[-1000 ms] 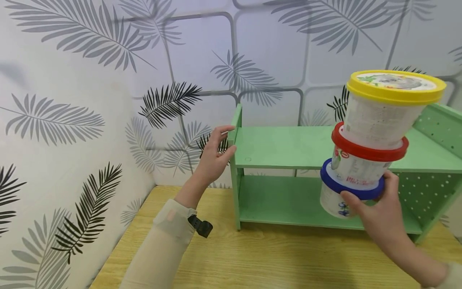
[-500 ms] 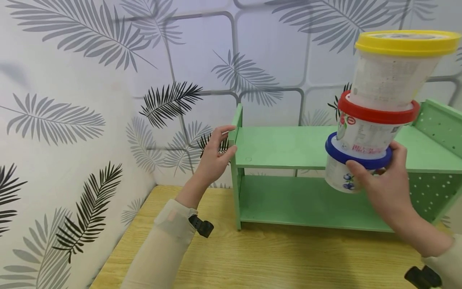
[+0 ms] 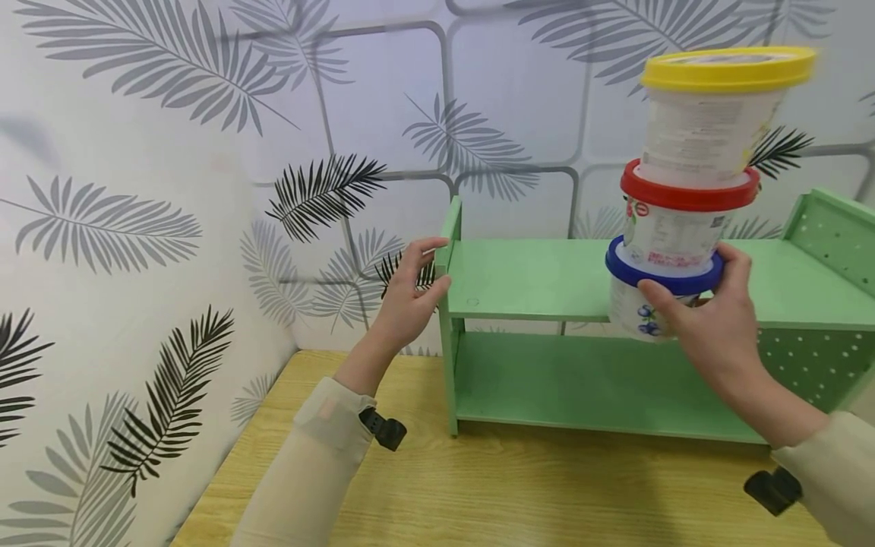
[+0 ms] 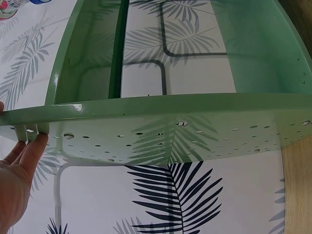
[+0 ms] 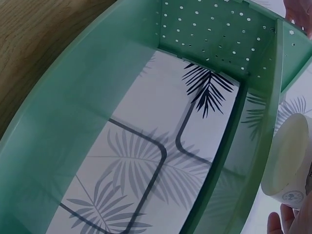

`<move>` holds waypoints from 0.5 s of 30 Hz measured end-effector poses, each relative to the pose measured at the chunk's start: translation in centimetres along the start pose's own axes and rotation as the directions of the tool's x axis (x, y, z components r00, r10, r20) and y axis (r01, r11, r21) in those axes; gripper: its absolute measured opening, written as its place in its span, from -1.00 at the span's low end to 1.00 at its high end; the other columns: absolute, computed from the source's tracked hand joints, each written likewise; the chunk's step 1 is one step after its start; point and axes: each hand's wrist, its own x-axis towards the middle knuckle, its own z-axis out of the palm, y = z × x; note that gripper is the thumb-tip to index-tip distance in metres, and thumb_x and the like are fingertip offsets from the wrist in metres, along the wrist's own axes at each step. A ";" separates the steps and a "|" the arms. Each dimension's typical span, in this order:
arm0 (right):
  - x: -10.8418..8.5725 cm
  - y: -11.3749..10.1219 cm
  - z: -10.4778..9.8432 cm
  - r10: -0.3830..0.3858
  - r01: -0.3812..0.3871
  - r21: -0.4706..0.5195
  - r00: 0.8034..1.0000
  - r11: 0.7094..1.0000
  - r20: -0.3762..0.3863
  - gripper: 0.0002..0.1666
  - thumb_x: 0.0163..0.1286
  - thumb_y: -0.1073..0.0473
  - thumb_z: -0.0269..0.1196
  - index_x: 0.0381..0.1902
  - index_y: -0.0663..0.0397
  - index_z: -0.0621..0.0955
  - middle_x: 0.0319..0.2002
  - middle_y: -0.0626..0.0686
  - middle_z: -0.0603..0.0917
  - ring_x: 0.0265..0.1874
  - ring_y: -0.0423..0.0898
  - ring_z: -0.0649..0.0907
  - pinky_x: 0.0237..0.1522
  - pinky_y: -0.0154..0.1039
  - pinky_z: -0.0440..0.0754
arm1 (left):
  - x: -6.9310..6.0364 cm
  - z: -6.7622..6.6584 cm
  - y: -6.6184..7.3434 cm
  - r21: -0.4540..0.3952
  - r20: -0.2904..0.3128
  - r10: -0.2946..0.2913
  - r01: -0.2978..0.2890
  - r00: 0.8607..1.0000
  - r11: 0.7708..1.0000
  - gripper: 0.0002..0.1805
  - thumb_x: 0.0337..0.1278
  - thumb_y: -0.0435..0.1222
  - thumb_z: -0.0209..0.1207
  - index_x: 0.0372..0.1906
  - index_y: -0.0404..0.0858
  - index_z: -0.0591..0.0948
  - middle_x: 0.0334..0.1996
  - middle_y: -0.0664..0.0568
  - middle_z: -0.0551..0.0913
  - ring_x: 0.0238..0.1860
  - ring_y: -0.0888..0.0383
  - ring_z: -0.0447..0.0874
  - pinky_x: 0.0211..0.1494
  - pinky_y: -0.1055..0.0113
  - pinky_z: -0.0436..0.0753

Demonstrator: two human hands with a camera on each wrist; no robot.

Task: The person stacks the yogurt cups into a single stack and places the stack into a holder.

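Note:
My right hand (image 3: 718,327) grips a white tub with a blue lid (image 3: 629,304), its thumb across the front near the rim. On that tub stands a red-lidded tub (image 3: 673,232), and a larger yellow-lidded tub (image 3: 711,125) tops the stack. The stack is in the air before the upper board of a green shelf (image 3: 526,277). In the right wrist view the bare underside of the lowest tub (image 5: 287,161) shows beside the board's edge. My left hand (image 3: 403,304) holds the shelf's left side panel; the left wrist view shows fingers (image 4: 34,151) against its outer face.
The shelf stands on a wooden table (image 3: 506,486) against a leaf-patterned wall (image 3: 369,99). Below the upper board is a lower board (image 3: 540,380). The right side panel (image 3: 813,365) is dotted.
My right hand has raised the tub stack, carrying it a little right first, then back left over the last half second. The left hand stays in place on the shelf panel.

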 end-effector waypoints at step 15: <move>1.3 0.3 1.4 0.039 -0.039 -0.002 0.999 0.999 0.016 0.02 0.28 -0.17 0.31 0.44 -0.01 -0.02 0.27 0.18 0.35 0.14 0.11 0.39 0.01 0.09 0.41 | 0.0 0.0 -0.2 -0.015 0.002 0.003 -0.003 1.000 1.000 -0.53 0.39 -0.39 0.01 0.35 -0.24 0.29 0.41 -0.12 0.18 0.41 -0.13 0.16 0.07 -0.12 0.55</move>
